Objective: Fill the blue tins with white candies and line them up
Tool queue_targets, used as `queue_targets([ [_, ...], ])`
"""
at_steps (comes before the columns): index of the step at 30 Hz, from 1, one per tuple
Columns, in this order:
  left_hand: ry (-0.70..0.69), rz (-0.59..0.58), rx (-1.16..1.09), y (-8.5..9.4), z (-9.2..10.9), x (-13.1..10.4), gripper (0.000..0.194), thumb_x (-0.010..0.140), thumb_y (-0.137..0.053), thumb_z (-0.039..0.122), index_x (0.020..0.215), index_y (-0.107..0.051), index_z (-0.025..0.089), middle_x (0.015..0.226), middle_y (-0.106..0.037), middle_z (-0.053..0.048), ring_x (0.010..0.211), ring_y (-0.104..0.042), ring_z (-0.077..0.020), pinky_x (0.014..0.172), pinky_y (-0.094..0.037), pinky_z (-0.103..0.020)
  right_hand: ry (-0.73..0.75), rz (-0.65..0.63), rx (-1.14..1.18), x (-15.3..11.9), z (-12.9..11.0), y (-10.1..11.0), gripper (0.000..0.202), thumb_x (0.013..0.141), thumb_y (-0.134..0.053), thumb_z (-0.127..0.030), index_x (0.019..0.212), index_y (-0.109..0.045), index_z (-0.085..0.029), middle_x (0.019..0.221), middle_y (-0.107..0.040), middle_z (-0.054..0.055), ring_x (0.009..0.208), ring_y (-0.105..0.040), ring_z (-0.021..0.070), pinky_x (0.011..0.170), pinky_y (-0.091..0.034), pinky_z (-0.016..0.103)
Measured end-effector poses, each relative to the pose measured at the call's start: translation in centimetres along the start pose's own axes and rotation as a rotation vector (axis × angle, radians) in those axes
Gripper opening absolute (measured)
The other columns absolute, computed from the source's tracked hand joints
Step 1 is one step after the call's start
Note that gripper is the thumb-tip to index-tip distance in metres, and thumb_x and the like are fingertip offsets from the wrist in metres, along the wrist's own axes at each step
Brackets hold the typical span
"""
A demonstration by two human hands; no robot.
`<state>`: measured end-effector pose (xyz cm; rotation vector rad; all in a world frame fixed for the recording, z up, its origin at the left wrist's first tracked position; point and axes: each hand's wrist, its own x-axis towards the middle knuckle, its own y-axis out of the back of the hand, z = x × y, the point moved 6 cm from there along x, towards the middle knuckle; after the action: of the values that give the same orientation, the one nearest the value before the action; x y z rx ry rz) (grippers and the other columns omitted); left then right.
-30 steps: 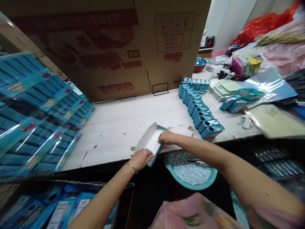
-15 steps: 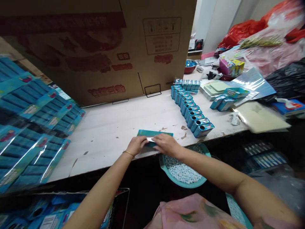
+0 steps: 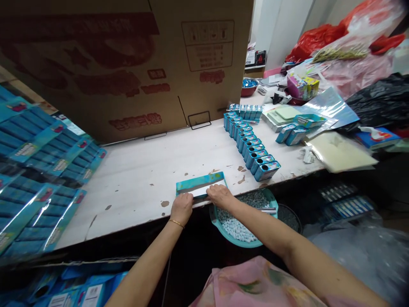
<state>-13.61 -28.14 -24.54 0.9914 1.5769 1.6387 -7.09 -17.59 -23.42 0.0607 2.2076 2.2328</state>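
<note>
A shallow teal cardboard tray (image 3: 200, 181) with a white inner side lies at the front edge of the white table. My left hand (image 3: 182, 207) grips its near left side, fingers curled over the rim. Closed on the same near wall, farther right, is my right hand (image 3: 220, 195). The tray's long back wall stands up, and the white flap shows between my hands. To the right, a row of small blue tins (image 3: 251, 147) with dark round openings on top runs back across the table.
Below the table edge hangs a teal basin (image 3: 246, 244) of pale candies with a metal scoop. A big cardboard box (image 3: 128, 76) stands behind. Wrapped blue display packs (image 3: 38, 170) are stacked left. A red bowl (image 3: 249, 87), papers and bags crowd the right.
The teal tray has opened up from a flatter, folded shape, with its walls now standing. My hands have moved slightly apart along its near side. The view has shifted a little.
</note>
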Motion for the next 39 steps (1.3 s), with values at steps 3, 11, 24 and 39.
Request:
queue_targets([
  [3,0.011,-0.032,-0.044,0.2,-0.1,0.2,0.028,0.084,-0.03,0.025,0.078,-0.055,0.012,0.076,-0.055,-0.012,0.076,-0.049,-0.023,0.067,-0.038,-0.035,-0.023,-0.04,0.022,-0.1,0.1,-0.1,0.024,0.083,-0.043,-0.036,0.086,-0.053,-0.014,0.082,-0.057,0.009,0.079,-0.052,0.0199,0.066,-0.039,0.031],
  [11,0.173,0.193,-0.113,4.7,-3.1,2.7,0.041,0.081,-0.038,0.041,0.113,-0.046,0.017,0.114,-0.05,-0.012,0.104,-0.044,-0.025,0.086,-0.035,-0.037,0.001,0.201,0.139,1.9,4.0,4.3,0.034,0.078,-0.049,-0.039,0.102,-0.051,-0.015,0.106,-0.053,0.01,0.099,-0.045,0.0201,0.082,-0.037,0.032],
  [24,-0.068,-0.303,0.142,0.7,-2.4,5.4,0.028,0.081,-0.027,0.01,0.091,-0.053,0.012,0.086,-0.059,-0.013,0.085,-0.055,-0.0245,0.063,-0.043,-0.034,0.316,-0.075,-0.088,6.8,3.4,-0.1,0.025,0.084,-0.03,-0.012,0.092,-0.053,-0.016,0.09,-0.059,0.009,0.084,-0.052,0.0203,0.066,-0.04,0.034],
  [39,0.205,-0.245,-0.218,2.1,-2.2,1.5,0.03,0.079,-0.031,0.022,0.101,-0.051,0.018,0.097,-0.061,-0.007,0.088,-0.058,-0.0205,0.072,-0.043,-0.03,-0.699,-0.067,1.402,-7.4,1.8,-2.7,0.056,0.074,-0.049,-0.041,0.123,-0.036,-0.017,0.087,-0.06,0.007,0.056,-0.057,0.0146,0.046,-0.047,0.028],
])
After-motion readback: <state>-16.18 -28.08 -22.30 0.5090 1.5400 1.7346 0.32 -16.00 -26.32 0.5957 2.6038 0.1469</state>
